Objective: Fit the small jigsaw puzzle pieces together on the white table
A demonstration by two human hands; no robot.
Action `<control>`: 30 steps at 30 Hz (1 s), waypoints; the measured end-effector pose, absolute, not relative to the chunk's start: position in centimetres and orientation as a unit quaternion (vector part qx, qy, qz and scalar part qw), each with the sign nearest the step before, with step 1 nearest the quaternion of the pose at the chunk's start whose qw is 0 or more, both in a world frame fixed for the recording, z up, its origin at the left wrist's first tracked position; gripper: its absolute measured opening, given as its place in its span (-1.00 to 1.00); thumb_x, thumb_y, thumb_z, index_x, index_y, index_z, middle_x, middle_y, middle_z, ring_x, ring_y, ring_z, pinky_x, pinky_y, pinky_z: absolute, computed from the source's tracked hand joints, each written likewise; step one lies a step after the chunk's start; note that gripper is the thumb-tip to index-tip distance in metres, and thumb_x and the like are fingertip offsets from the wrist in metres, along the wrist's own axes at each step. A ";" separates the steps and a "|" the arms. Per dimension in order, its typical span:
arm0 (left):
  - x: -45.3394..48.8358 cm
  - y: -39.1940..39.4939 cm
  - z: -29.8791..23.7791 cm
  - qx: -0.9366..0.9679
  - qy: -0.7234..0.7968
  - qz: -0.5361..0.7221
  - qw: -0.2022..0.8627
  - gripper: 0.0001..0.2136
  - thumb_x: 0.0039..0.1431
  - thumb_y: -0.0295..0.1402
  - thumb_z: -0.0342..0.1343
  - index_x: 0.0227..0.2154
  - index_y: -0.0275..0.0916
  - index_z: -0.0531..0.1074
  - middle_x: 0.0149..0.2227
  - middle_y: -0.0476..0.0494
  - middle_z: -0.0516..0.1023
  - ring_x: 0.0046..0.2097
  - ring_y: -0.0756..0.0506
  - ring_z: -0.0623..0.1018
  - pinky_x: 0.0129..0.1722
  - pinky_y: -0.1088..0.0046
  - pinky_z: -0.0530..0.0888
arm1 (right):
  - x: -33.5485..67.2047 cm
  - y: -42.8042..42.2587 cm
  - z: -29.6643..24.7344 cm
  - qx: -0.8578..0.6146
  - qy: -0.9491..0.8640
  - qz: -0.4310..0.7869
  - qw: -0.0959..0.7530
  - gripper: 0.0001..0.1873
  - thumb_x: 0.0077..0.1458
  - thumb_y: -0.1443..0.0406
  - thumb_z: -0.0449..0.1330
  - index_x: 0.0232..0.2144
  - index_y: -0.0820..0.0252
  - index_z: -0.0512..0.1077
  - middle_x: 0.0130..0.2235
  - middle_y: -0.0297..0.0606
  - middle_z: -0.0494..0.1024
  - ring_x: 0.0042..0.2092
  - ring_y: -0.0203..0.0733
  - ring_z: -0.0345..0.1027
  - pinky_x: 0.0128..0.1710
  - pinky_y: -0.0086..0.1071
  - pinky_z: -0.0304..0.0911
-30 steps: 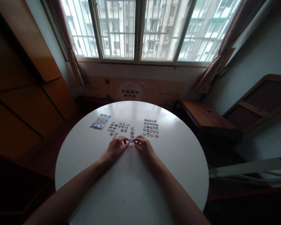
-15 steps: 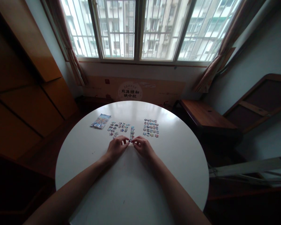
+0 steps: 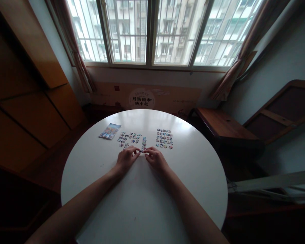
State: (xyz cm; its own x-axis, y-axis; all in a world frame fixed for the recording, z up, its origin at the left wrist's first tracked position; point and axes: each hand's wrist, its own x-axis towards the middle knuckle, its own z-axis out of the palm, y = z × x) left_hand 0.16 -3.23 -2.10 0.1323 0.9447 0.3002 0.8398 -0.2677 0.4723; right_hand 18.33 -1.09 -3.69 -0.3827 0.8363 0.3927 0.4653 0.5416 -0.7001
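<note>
A narrow strip of joined jigsaw pieces (image 3: 144, 141) lies upright in front of my hands on the white round table (image 3: 142, 210). At its near end, a small dark jigsaw piece (image 3: 141, 151) sits between my fingertips. My left hand (image 3: 127, 158) is closed in a pinch on that piece. My right hand (image 3: 155, 158) has its thumb and fingers drawn together, with a fingertip against the piece's right side and the strip's lower end. The fingers partly cover the piece, so its picture cannot be made out.
Loose jigsaw pieces (image 3: 129, 137) lie scattered left of the strip; more pieces in rows (image 3: 164, 138) lie to the right. A printed picture sheet (image 3: 110, 131) rests at the far left of the table. Beyond the table's right edge stands a wooden bench (image 3: 220, 122).
My right fingertip has shifted slightly up toward the strip's lower end, and the small piece shows a little more between the hands. The other pieces stay in place.
</note>
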 end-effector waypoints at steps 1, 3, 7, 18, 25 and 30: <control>0.2 -3.2 -2.1 0.750 0.595 0.277 0.086 -0.82 0.17 -0.30 0.07 -0.21 -0.14 0.51 -0.31 -0.05 0.53 -0.31 -0.04 0.48 -0.32 0.49 0.34 | 18.3 -1.1 -3.7 -0.412 -0.794 0.247 0.373 -0.76 0.04 0.43 0.14 -0.25 0.15 0.54 -0.19 -0.23 0.50 -0.41 -0.37 0.34 -0.30 -0.44 0.28; 0.4 -3.0 -2.2 0.759 0.586 0.274 0.072 -0.83 0.15 -0.33 0.10 -0.22 -0.15 0.52 -0.32 -0.07 0.52 -0.25 -0.06 0.47 -0.24 0.46 0.34 | 18.3 -1.0 -3.7 -0.416 -0.794 0.247 0.369 -0.77 0.04 0.44 0.15 -0.25 0.16 0.54 -0.19 -0.23 0.50 -0.42 -0.37 0.33 -0.30 -0.44 0.29; 0.8 -2.6 -2.2 0.768 0.577 0.271 0.064 -0.85 0.13 -0.37 0.12 -0.25 -0.16 0.53 -0.31 -0.08 0.52 -0.21 -0.09 0.45 -0.11 0.38 0.31 | 18.2 -0.9 -3.8 -0.424 -0.791 0.247 0.366 -0.80 0.06 0.42 0.15 -0.27 0.19 0.54 -0.20 -0.21 0.50 -0.41 -0.36 0.35 -0.30 -0.44 0.29; 1.0 -2.3 -2.2 0.767 0.578 0.269 0.078 -0.85 0.15 -0.31 0.11 -0.27 -0.14 0.55 -0.31 -0.07 0.51 -0.20 -0.09 0.45 -0.11 0.35 0.27 | 18.1 -0.9 -3.9 -0.436 -0.776 0.241 0.386 -0.83 0.08 0.43 0.14 -0.33 0.23 0.54 -0.26 -0.20 0.48 -0.34 -0.30 0.37 -0.25 -0.42 0.30; 0.9 -2.8 -2.3 0.763 0.578 0.277 0.080 -0.82 0.15 -0.31 0.09 -0.24 -0.14 0.55 -0.28 -0.07 0.51 -0.20 -0.09 0.46 -0.09 0.34 0.29 | 18.2 -1.0 -3.7 -0.432 -0.777 0.247 0.385 -0.84 0.08 0.41 0.14 -0.36 0.24 0.54 -0.28 -0.20 0.47 -0.35 -0.30 0.36 -0.27 -0.44 0.29; 0.7 -3.2 -2.3 0.771 0.568 0.277 0.083 -0.81 0.12 -0.33 0.11 -0.23 -0.12 0.55 -0.29 -0.07 0.51 -0.23 -0.08 0.46 -0.12 0.36 0.29 | 18.2 -1.0 -3.8 -0.437 -0.780 0.240 0.378 -0.84 0.08 0.42 0.14 -0.34 0.26 0.53 -0.29 -0.22 0.46 -0.40 -0.34 0.34 -0.29 -0.45 0.28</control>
State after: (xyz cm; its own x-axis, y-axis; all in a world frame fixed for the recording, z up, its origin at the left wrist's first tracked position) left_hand 0.69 -3.22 -2.30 0.2018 0.9208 0.3337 0.8291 -0.3420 0.4423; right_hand 18.22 -1.01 -3.80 -0.3316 0.8637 0.3796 0.4999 0.5020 -0.7057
